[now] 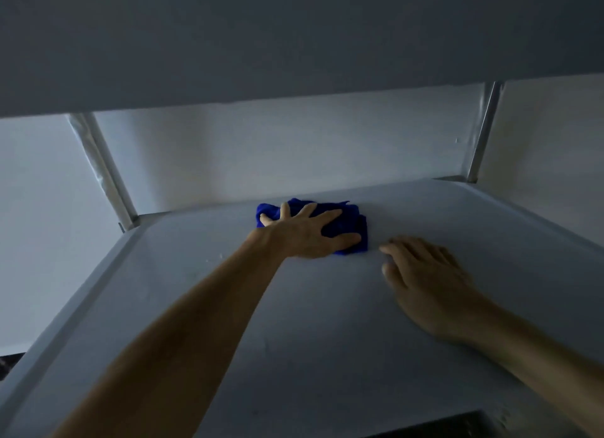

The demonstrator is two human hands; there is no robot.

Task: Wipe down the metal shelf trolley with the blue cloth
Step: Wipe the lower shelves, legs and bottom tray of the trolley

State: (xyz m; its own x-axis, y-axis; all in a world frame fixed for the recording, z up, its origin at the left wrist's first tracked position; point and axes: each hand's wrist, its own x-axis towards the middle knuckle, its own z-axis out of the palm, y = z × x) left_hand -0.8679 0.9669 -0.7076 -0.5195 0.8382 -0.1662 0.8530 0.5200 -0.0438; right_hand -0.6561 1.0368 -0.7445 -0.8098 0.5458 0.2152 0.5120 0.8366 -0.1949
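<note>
Two hands are laid on the shelf point(228, 323) of the trolley. The blue cloth point(346, 223), at twelve o'clock near the back edge, is pressed flat under the splayed left hand point(307, 231), presumably for scrubbing pressure. The right hand point(428, 280), at three o'clock, is rested flat and empty, likely for bracing.

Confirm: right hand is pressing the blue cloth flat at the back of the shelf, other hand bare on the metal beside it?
Not quite. The head view shows the left hand pressing the blue cloth flat, fingers spread, near the back edge of the shelf. The right hand is the bare one, resting on the metal beside the cloth.
</note>
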